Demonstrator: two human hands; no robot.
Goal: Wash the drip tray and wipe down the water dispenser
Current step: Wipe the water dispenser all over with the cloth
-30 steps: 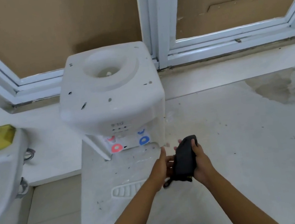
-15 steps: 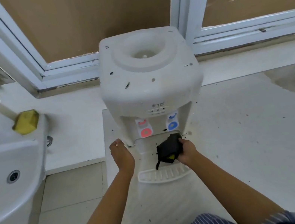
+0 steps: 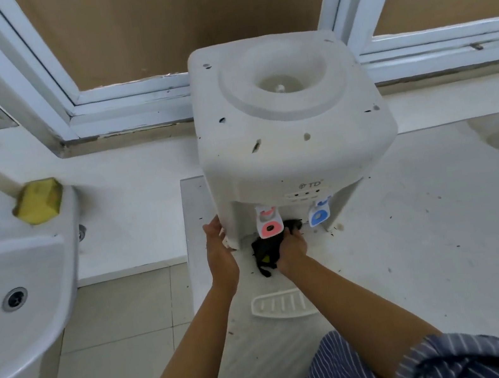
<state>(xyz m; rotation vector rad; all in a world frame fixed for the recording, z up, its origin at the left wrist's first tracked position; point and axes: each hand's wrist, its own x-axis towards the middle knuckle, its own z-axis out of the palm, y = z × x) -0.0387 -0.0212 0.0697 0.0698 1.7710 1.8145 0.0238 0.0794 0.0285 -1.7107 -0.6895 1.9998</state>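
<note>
Dispenser [image 3: 292,134] sat on the counter [image 3: 434,239] against the window frame [image 3: 59,99], bottle well on top empty. Drip tray [image 3: 280,306] was already pulled out and lay on the counter in front of the dispenser, between the two forearms, well apart from the tap recess.

Change from half a second ago: the black cloth [image 3: 266,254] had been pushed from in front of the recess up into it, under the red tap [image 3: 268,223]. Right hand [image 3: 290,248] was curled round the cloth, gripping it, fingertips hidden in the recess. Left hand [image 3: 219,254] had been moved from the counter to the dispenser's front left corner; it was held against that corner with fingers mostly straight, nothing gripped, apparently bracing the unit.

Blue tap [image 3: 320,213] was not yet touched by the cloth.

Judgement: the wipe-down had started at the tap recess, with top and sides still speckled dark. Tray wash looked pending: the sink [image 3: 26,294] and yellow sponge [image 3: 38,201] sat left of the dispenser, unused.
</note>
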